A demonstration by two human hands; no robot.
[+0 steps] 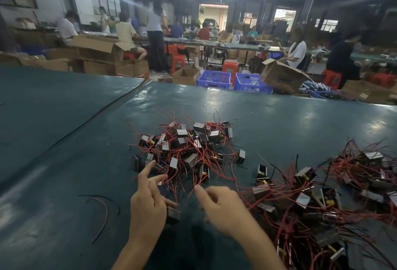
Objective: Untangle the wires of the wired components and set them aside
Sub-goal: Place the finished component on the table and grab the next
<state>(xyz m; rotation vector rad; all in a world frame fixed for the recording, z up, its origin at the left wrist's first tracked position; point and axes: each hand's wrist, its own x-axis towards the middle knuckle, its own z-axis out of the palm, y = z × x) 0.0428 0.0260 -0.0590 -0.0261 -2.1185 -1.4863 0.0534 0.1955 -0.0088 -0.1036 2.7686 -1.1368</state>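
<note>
A tangled heap of small dark wired components (189, 147) with red wires lies in the middle of the green table (64, 141). A larger pile of the same components (322, 201) spreads along the right. My left hand (148, 203) holds one dark component (173, 216) against the table under its thumb, with index and middle fingers stretched toward the heap. My right hand (223, 207) is blurred just to the right, fingers curled, its index tip beside a red wire (198, 184); whether it pinches that wire is unclear.
Two loose wires, red and black (103, 211), lie on the table left of my hands. Beyond the far table edge stand blue crates (213, 79), cardboard boxes (281, 76), red stools and several seated people at other benches.
</note>
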